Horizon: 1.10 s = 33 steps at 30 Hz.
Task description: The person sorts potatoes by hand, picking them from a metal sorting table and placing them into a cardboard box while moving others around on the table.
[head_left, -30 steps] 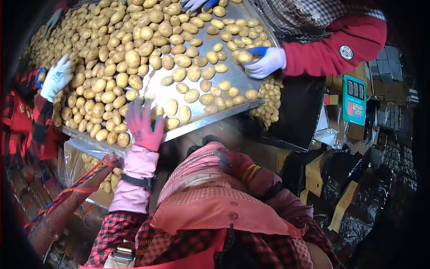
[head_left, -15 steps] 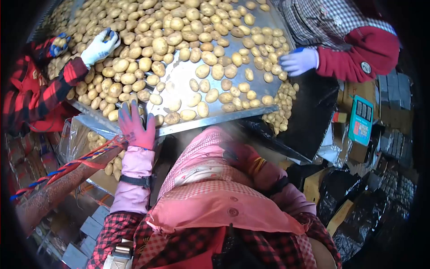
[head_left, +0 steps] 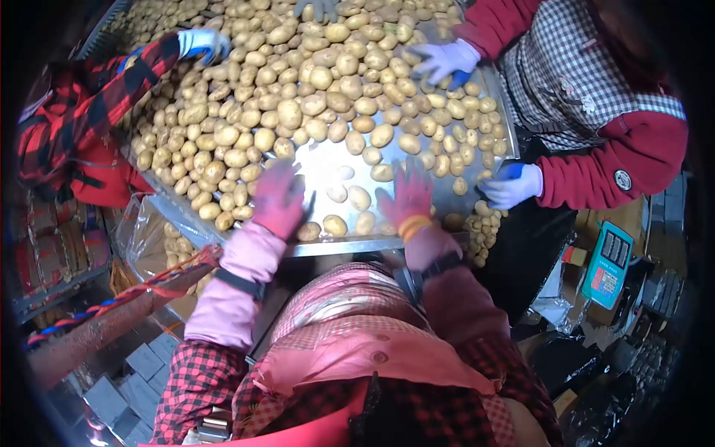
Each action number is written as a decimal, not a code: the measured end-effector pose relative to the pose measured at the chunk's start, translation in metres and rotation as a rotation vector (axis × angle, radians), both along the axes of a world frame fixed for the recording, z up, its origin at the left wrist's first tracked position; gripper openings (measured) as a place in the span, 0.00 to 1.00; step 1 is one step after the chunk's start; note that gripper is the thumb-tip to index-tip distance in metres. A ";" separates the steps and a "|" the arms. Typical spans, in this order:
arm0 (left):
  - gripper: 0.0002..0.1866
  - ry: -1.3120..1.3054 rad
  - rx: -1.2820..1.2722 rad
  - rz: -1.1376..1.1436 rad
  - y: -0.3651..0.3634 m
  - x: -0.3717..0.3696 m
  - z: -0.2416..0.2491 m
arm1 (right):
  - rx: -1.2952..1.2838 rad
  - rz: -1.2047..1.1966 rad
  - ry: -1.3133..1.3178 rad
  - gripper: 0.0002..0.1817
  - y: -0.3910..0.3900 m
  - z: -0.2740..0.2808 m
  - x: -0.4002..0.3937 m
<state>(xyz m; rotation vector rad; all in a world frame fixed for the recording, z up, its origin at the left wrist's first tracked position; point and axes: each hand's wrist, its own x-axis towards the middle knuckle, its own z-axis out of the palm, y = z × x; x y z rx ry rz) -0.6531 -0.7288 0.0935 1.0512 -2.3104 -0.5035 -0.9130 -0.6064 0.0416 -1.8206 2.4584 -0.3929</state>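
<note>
Many potatoes (head_left: 289, 113) cover a metal sorting table (head_left: 325, 158), thickest toward the far side and the left. My left hand (head_left: 280, 201), in a pink glove with dark fingertips, lies over the near part of the table, fingers stretched out beside the potato pile. My right hand (head_left: 408, 195), gloved alike, is spread over the metal farther right, with potatoes around its fingers. Between my hands lie several loose potatoes (head_left: 359, 197) near the front rim (head_left: 346, 246). Neither hand grips a potato that I can see.
A co-worker's gloved hand (head_left: 205, 45) reaches in from the left. Another person's gloved hands (head_left: 447, 62) are at the right edge, above falling-off potatoes (head_left: 484, 231). A grey-gloved hand (head_left: 317, 9) shows at the top. A rope-wrapped pole (head_left: 123, 309) stands left, a teal scale (head_left: 608, 264) right.
My right hand has come up from beside my apron onto the table. My left hand has moved rightward from the front edge onto the metal. Co-workers' hands have shifted, and the view has moved.
</note>
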 end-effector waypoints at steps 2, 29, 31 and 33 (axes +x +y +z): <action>0.27 -0.109 -0.101 0.212 -0.060 -0.007 -0.007 | 0.119 0.107 -0.241 0.34 0.037 0.019 0.005; 0.40 -0.363 0.001 0.479 0.051 0.069 -0.023 | 0.141 -0.050 -0.712 0.31 -0.197 0.021 -0.118; 0.40 -0.311 0.001 0.489 0.062 0.071 -0.015 | 0.068 0.255 -0.862 0.32 -0.174 0.031 -0.109; 0.39 -0.211 -0.003 0.415 0.064 0.060 0.001 | 0.001 0.453 -0.820 0.33 -0.150 0.052 -0.085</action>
